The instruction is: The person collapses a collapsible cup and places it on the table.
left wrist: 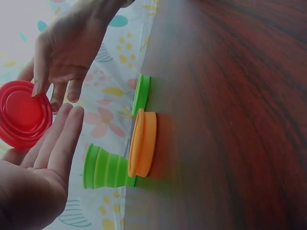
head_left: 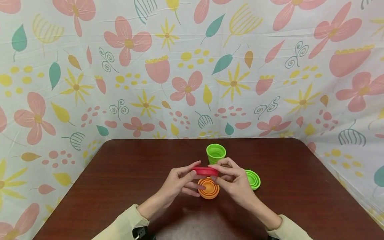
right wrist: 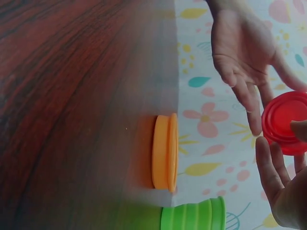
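Between both hands, above the table, is a red collapsible cup [head_left: 205,171], folded flat. My left hand [head_left: 179,181] pinches its left edge between thumb and fingers, the lower fingers spread out. From the other side my right hand [head_left: 235,180] pinches the right edge. In the left wrist view the red cup's ringed underside [left wrist: 25,114] faces the camera. Below the hands lies a flattened orange collapsible cup [head_left: 208,188]. Behind them a green collapsible cup [head_left: 215,153] stands expanded. A flattened green cup [head_left: 253,180] lies right of the right hand, partly hidden by it.
The dark brown wooden table [head_left: 126,173] carries all the cups. A white cloth with flower and leaf prints [head_left: 192,66] hangs behind the table and along its sides. A dark band [head_left: 140,232] sits at the left sleeve.
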### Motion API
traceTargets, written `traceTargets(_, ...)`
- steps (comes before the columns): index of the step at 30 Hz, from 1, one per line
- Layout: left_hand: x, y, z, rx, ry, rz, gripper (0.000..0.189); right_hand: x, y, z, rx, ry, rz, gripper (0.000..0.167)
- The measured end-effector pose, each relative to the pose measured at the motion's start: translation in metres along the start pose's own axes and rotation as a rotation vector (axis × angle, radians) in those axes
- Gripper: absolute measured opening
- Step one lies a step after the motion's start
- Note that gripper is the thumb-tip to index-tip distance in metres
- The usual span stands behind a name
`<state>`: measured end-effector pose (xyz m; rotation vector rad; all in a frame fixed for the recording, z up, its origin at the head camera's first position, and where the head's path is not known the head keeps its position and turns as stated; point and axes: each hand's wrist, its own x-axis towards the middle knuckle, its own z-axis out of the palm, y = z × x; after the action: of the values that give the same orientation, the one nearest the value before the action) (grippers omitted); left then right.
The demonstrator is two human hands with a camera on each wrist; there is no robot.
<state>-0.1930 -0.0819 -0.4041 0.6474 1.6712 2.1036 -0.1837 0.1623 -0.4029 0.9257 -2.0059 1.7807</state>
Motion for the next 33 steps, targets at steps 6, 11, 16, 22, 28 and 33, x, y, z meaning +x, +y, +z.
traceTargets(6,0.0,0.0,0.0,-0.014,0.002,0.008,0.056,0.0,0.003,0.0,0.018,-0.007,-0.034,0.041)
traceTargets(11,0.0,-0.002,-0.001,-0.059,-0.008,0.021,0.058,0.001,0.0,0.0,0.0,-0.014,-0.014,0.041)
traceTargets(16,-0.001,-0.003,-0.003,-0.094,-0.008,0.036,0.062,0.002,-0.005,-0.002,0.011,-0.049,0.09,0.051)
traceTargets(22,-0.001,-0.005,-0.005,-0.09,-0.001,0.06,0.064,0.003,-0.008,-0.003,0.004,-0.1,0.182,0.058)
traceTargets(28,-0.001,-0.006,-0.005,-0.116,-0.009,0.073,0.069,0.005,-0.007,-0.003,-0.008,-0.089,0.235,0.063)
traceTargets(33,-0.001,-0.006,-0.006,-0.139,-0.014,0.073,0.072,0.005,-0.005,-0.003,-0.007,-0.095,0.261,0.069)
